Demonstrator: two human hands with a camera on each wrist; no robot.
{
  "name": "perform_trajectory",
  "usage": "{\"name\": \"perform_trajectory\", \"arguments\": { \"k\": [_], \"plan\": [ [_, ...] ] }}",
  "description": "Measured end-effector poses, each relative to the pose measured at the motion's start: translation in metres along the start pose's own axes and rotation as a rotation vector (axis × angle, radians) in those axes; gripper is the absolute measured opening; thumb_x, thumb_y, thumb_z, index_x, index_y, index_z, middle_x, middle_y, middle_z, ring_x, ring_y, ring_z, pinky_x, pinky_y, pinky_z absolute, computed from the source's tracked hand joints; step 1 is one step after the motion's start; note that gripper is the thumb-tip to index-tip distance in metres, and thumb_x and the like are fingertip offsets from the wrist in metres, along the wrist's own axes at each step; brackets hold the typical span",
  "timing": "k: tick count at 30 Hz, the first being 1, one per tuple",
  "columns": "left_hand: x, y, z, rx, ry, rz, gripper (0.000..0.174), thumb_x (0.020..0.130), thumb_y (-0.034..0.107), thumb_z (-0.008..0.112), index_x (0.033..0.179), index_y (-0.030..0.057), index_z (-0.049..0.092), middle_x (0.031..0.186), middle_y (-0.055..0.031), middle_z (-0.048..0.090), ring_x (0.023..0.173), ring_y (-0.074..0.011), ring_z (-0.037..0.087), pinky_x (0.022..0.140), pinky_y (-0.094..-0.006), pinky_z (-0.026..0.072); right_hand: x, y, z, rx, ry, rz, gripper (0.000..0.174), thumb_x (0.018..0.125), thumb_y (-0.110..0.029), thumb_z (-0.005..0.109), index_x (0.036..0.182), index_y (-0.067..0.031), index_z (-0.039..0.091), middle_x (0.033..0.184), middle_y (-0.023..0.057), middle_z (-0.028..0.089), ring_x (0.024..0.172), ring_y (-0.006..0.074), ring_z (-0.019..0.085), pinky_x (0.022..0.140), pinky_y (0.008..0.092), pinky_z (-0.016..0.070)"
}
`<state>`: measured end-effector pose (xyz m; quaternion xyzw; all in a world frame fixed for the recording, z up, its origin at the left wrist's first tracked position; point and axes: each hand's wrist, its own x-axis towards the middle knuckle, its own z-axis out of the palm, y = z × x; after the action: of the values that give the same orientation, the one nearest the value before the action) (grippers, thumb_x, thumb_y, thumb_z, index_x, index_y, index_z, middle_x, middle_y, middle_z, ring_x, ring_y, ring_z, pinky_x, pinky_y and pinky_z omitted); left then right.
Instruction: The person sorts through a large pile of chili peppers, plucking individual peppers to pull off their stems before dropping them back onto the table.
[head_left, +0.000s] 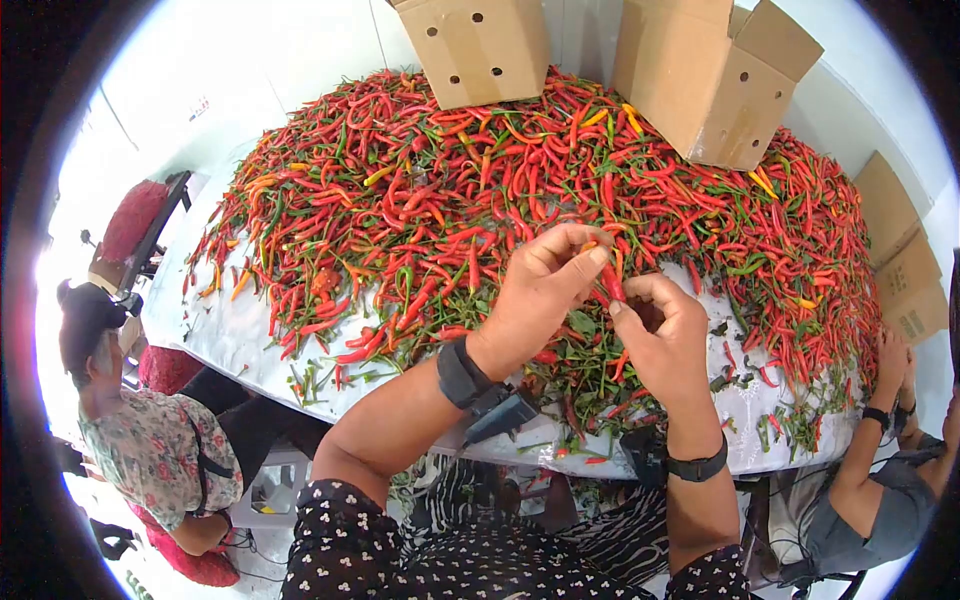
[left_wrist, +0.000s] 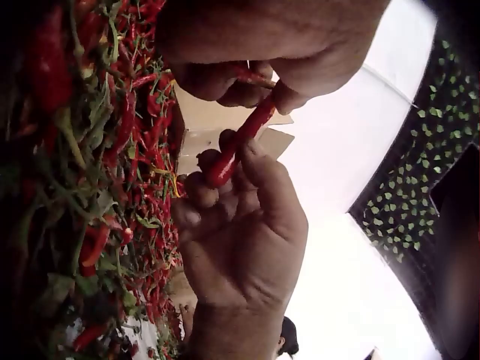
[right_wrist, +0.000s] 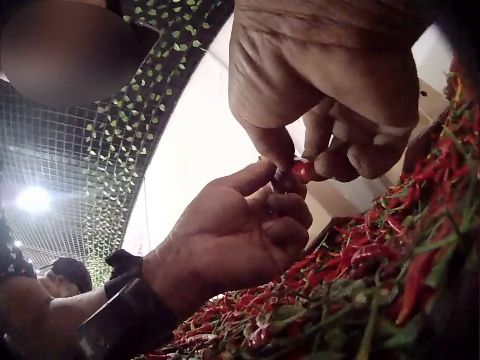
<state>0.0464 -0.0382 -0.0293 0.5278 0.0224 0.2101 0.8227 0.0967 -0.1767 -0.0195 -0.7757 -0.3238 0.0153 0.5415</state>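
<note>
A red chili [head_left: 611, 281] is held between both hands above the heap of chilies. The left hand [head_left: 548, 284] pinches its upper end between thumb and fingers. The right hand [head_left: 668, 338] grips the lower end, thumb against curled fingers. In the left wrist view the chili [left_wrist: 238, 148] slants between the two hands, its rounded end in the right hand [left_wrist: 244, 240]. A second reddish piece [left_wrist: 253, 76] shows by the left hand's fingers. From the right wrist, only a small part of the chili [right_wrist: 303, 170] is visible between the fingertips.
A large heap of red chilies [head_left: 400, 210] with green stems covers much of the white table [head_left: 225, 345]. Two cardboard boxes [head_left: 485, 55] [head_left: 700, 90] stand at the back. Green stem scraps lie near the front edge. Another person [head_left: 160, 440] sits left, and someone's arm [head_left: 860, 450] reaches in at right.
</note>
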Motion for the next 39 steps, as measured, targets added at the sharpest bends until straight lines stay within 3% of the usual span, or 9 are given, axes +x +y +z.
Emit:
{"name": "perform_trajectory", "arguments": {
  "k": [7, 19, 22, 24, 27, 36, 37, 39],
  "plan": [
    [0.004, -0.005, -0.009, 0.045, -0.052, -0.005, 0.012, 0.089, 0.015, 0.052, 0.095, 0.005, 0.056, 0.061, 0.0044, 0.044, 0.052, -0.0037, 0.038, 0.048, -0.0191, 0.028, 0.0, -0.002, 0.0, -0.01, -0.017, 0.058, 0.016, 0.069, -0.007, 0.065, 0.08, 0.0023, 0.059, 0.069, 0.01, 0.06, 0.061, 0.0131, 0.056, 0.058, 0.0269, 0.0447],
    [0.003, -0.001, -0.008, -0.03, -0.177, -0.055, 0.01, 0.087, 0.012, 0.055, 0.095, 0.0057, 0.057, 0.064, 0.0047, 0.046, 0.051, -0.0032, 0.034, 0.046, -0.0196, 0.0246, 0.0, 0.004, -0.003, 0.157, -0.016, 0.009, 0.014, 0.078, -0.006, 0.057, 0.089, 0.0026, 0.059, 0.068, 0.0026, 0.056, 0.06, 0.0051, 0.049, 0.053, 0.0218, 0.0394],
    [0.005, -0.002, -0.011, 0.147, -0.21, 0.017, 0.009, 0.086, 0.011, 0.057, 0.092, 0.0053, 0.056, 0.068, 0.0043, 0.049, 0.055, -0.0026, 0.037, 0.049, -0.0194, 0.0293, -0.001, 0.005, -0.003, 0.137, -0.016, -0.055, 0.015, 0.079, -0.006, 0.056, 0.092, 0.0027, 0.059, 0.068, 0.0008, 0.056, 0.059, 0.004, 0.047, 0.051, 0.021, 0.0378],
    [0.006, -0.006, -0.013, 0.286, -0.21, 0.164, 0.007, 0.085, 0.01, 0.058, 0.089, 0.0046, 0.056, 0.072, 0.0038, 0.052, 0.063, -0.0021, 0.042, 0.055, -0.0188, 0.0354, -0.001, 0.0, -0.006, 0.125, -0.083, -0.026, 0.016, 0.079, -0.006, 0.057, 0.093, 0.003, 0.059, 0.069, 0.0008, 0.056, 0.06, 0.0038, 0.047, 0.051, 0.0212, 0.0377],
    [0.005, -0.004, -0.015, 0.405, -0.21, 0.203, 0.005, 0.083, 0.008, 0.059, 0.086, 0.0043, 0.056, 0.077, 0.0032, 0.055, 0.07, -0.0019, 0.046, 0.061, -0.0188, 0.0387, -0.001, -0.003, -0.006, 0.114, -0.078, -0.024, 0.017, 0.079, -0.006, 0.058, 0.092, 0.0032, 0.06, 0.067, 0.0011, 0.056, 0.059, 0.0041, 0.046, 0.052, 0.0211, 0.0377],
    [0.002, -0.003, -0.012, 0.456, -0.207, 0.333, 0.004, 0.083, 0.005, 0.059, 0.085, 0.0029, 0.057, 0.075, 0.0024, 0.055, 0.065, -0.0015, 0.045, 0.056, -0.0178, 0.0371, -0.001, -0.005, -0.011, 0.004, -0.023, -0.038, 0.014, 0.075, -0.007, 0.063, 0.087, 0.0, 0.065, 0.067, 0.0048, 0.061, 0.059, 0.0067, 0.052, 0.053, 0.0231, 0.0404],
    [0.002, -0.003, -0.012, 0.456, -0.206, 0.333, 0.004, 0.083, 0.005, 0.059, 0.085, 0.0029, 0.057, 0.075, 0.0024, 0.055, 0.065, -0.0015, 0.045, 0.056, -0.0178, 0.0371, 0.0, -0.004, -0.011, 0.004, -0.024, -0.038, 0.014, 0.075, -0.007, 0.063, 0.087, 0.0, 0.065, 0.067, 0.0048, 0.061, 0.059, 0.0067, 0.052, 0.053, 0.0231, 0.0404],
    [0.003, -0.002, -0.011, 0.415, -0.177, 0.156, 0.006, 0.085, 0.008, 0.057, 0.089, 0.0027, 0.057, 0.075, 0.003, 0.054, 0.064, -0.0012, 0.044, 0.055, -0.0177, 0.0365, 0.002, 0.001, -0.01, -0.03, 0.04, -0.155, 0.014, 0.074, -0.006, 0.064, 0.087, 0.0, 0.065, 0.069, 0.0054, 0.06, 0.061, 0.0071, 0.052, 0.055, 0.0228, 0.0413]
  ]
}}
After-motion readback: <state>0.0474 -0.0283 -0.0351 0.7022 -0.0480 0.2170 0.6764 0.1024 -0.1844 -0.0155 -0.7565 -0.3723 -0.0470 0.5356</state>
